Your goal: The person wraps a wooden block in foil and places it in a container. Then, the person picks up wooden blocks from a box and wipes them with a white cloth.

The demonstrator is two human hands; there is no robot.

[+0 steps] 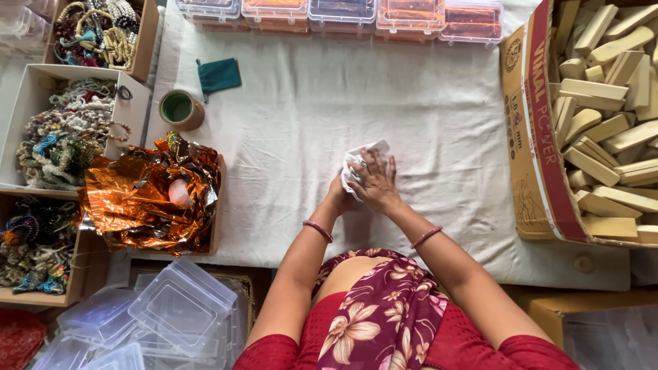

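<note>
Both my hands meet in the middle of a white cloth-covered table (439, 116). A small crumpled white paper or cloth bundle (358, 160) sits between them. My right hand (375, 183) lies on top of it with fingers spread over the bundle. My left hand (337, 197) is mostly hidden beneath the right one and holds the bundle from below. A beaded bracelet circles each wrist.
A cardboard box of pale wooden blocks (603, 123) stands at the right. Crumpled orange foil in a box (154, 195), a tape roll (179, 109), a green pouch (219, 75) and boxes of beaded jewellery (62, 130) lie left. Clear plastic boxes (181, 305) are stacked front left; filled ones (343, 14) line the far edge.
</note>
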